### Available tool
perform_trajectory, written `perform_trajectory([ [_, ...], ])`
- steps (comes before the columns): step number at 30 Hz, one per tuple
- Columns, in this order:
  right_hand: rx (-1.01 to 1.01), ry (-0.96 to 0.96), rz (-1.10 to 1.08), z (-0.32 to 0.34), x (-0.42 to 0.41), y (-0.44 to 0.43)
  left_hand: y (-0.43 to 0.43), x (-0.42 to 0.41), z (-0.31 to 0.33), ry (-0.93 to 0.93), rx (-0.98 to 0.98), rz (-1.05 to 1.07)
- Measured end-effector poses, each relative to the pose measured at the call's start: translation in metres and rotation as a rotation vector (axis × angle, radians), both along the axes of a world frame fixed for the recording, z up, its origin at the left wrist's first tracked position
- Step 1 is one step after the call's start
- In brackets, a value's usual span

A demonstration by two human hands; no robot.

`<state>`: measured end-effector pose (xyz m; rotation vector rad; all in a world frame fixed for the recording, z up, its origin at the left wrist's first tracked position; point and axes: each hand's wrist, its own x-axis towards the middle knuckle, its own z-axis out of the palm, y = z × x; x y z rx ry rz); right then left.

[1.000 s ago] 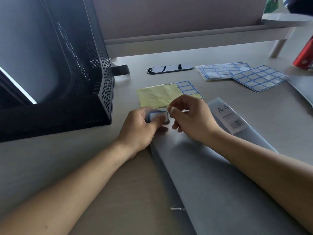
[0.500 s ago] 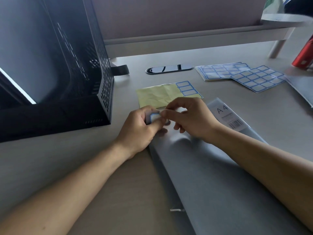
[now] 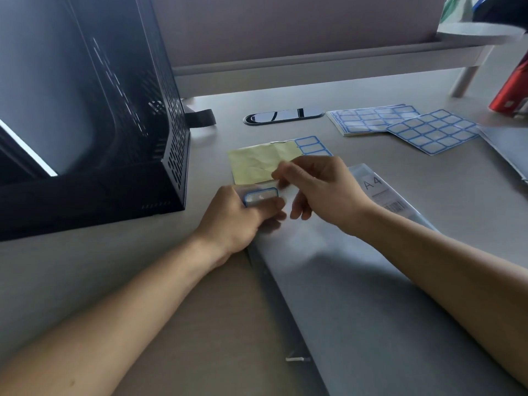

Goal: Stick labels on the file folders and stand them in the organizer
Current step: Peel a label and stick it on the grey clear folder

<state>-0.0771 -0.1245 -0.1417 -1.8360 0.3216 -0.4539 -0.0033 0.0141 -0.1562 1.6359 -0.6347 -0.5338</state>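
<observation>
Labelling in hand at the worktop (image 3: 285, 110): we press a blue-bordered label (image 3: 260, 196) onto the near corner of a translucent grey file folder (image 3: 357, 281), which lies flat in front of us and runs off toward the lower right. Our left hand (image 3: 240, 215) rests on that corner, its fingers (image 3: 264, 204) pinching label and folder edge together, thumb just under the blue border. Our right hand (image 3: 320, 192) hovers just beside it over the folder, fingers (image 3: 281, 174) loosely curled and pinched near the tips; whether they grasp a scrap of backing or nothing, we cannot tell.

Behind the hands lies the yellow backing sheet (image 3: 258, 164), crumpled, with a few labels left at its far right edge. Farther right a stack of label sheets (image 3: 371, 118) and one loose label sheet (image 3: 433, 130) overlap on the worktop. A sticker marked "A4" (image 3: 380, 190) with a barcode shows on the folder beside our right wrist. The black mesh organizer (image 3: 177, 155) stands at the left, near the folder but not touching it; something pale fills its visible compartment, though we cannot make out what.

We judge the sticking step nearly done for this folder, with the standing step not yet begun. The next move, as we see it, calls for smoothing the label flat so no corner lifts, then gripping the limp folder along one edge, raising it upright and sliding it into an organizer slot without buckling
</observation>
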Motion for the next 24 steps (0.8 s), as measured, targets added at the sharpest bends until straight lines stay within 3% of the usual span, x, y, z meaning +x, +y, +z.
perform_trajectory([
  [4, 0.096, 0.014, 0.062, 0.0006, -0.0024, -0.0058, 0.0001, 0.0014, -0.0003, 0.013, 0.006, -0.002],
  [11, -0.057, 0.071, 0.064, -0.0066, 0.0014, -0.0051, 0.0039, 0.0067, -0.0055, -0.169, 0.056, -0.094],
  [24, -0.086, 0.036, 0.055, -0.0033, -0.0004, -0.0038, 0.0019, 0.0073, -0.0090, -0.091, 0.015, -0.069],
])
